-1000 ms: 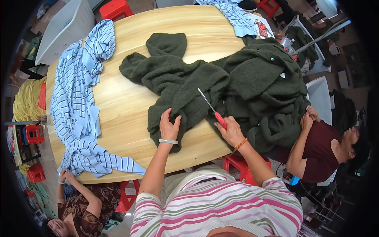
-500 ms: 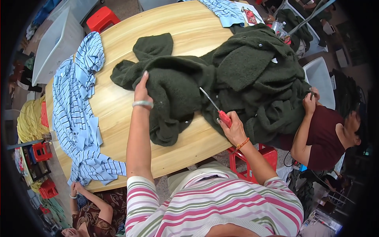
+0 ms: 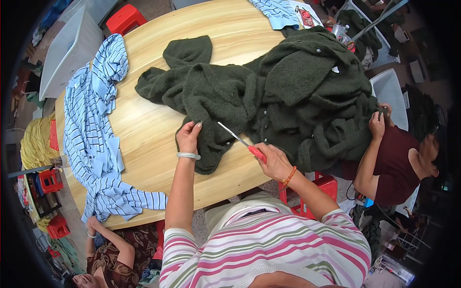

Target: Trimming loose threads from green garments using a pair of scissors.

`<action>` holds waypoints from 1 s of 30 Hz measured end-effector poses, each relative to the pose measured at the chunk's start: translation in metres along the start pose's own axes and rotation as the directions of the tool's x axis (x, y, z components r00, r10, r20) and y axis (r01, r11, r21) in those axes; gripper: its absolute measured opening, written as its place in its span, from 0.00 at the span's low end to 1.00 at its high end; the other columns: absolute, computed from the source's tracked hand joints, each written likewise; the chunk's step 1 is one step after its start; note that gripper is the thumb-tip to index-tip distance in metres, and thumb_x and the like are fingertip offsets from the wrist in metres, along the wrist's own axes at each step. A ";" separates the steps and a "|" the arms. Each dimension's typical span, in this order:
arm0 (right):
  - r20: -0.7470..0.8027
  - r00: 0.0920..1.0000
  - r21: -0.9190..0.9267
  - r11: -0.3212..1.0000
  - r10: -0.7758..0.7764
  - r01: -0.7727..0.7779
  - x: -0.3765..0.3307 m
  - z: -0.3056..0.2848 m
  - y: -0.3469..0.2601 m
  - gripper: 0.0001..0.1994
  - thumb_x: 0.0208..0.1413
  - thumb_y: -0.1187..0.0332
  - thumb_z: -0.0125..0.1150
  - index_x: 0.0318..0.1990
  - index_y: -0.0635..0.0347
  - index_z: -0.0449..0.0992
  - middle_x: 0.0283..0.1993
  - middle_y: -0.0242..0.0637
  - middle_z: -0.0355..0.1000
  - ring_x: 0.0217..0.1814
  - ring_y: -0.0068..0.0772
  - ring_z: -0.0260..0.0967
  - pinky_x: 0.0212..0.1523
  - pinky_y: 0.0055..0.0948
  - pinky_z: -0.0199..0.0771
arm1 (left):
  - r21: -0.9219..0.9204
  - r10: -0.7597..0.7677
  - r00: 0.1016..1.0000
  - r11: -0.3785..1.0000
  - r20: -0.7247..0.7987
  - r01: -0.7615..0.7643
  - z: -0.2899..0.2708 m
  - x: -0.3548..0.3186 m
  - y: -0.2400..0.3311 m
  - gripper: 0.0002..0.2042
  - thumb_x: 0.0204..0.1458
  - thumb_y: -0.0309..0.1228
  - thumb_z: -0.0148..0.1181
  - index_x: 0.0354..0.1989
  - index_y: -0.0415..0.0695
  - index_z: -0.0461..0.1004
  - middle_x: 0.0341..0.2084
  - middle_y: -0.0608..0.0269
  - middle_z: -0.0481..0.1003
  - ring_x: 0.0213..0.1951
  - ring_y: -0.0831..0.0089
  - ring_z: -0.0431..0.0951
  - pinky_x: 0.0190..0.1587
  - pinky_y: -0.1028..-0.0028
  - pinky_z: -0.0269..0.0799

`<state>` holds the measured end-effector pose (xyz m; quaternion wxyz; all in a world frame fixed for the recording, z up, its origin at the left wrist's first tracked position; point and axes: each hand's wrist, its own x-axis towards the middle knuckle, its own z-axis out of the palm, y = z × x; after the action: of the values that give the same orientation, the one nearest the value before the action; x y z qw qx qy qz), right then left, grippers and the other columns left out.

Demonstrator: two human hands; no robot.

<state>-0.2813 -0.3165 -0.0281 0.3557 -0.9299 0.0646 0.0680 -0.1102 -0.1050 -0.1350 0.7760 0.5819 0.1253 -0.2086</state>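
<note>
A dark green knitted cardigan (image 3: 211,91) lies bunched on the table, with a sleeve stretching to the left. My left hand (image 3: 188,138) pinches its near edge between thumb and fingers. In my right hand (image 3: 274,162) is a pair of red-handled scissors (image 3: 235,136), the long thin blades together and pointing up and left. Their tip hangs over the cardigan's near part; whether it touches the knit I cannot tell. Right of it a large heap of dark green knitwear (image 3: 307,81) with small shiny buttons adjoins the cardigan.
Blue striped shirts (image 3: 91,125) line the left side of the wooden table (image 3: 144,129). One person's hands (image 3: 93,226) hold striped cloth at lower left; another's hands (image 3: 378,122) grip the green heap at right. Red stools (image 3: 126,19) and white bins (image 3: 72,53) stand around.
My left hand has come nearer and slightly right, onto the cardigan's near edge, and the cardigan's upper fold has flopped down. The scissors have moved left and toward me.
</note>
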 end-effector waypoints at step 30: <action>0.135 0.986 -0.087 0.993 0.095 -0.084 -0.017 -0.001 0.003 0.10 0.52 0.65 0.56 0.39 0.57 0.69 0.34 0.47 0.73 0.36 0.54 0.70 0.37 0.46 0.70 | 0.250 0.060 0.988 0.968 -0.141 -0.023 0.014 -0.069 -0.056 0.22 0.45 0.33 0.67 0.44 0.37 0.65 0.27 0.64 0.72 0.24 0.81 0.72 0.24 0.83 0.68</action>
<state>-0.2987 -0.3179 -0.0260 0.3178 -0.9327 0.0786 0.1512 -0.1984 -0.1196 -0.1484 0.6903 0.6903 0.1429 -0.1629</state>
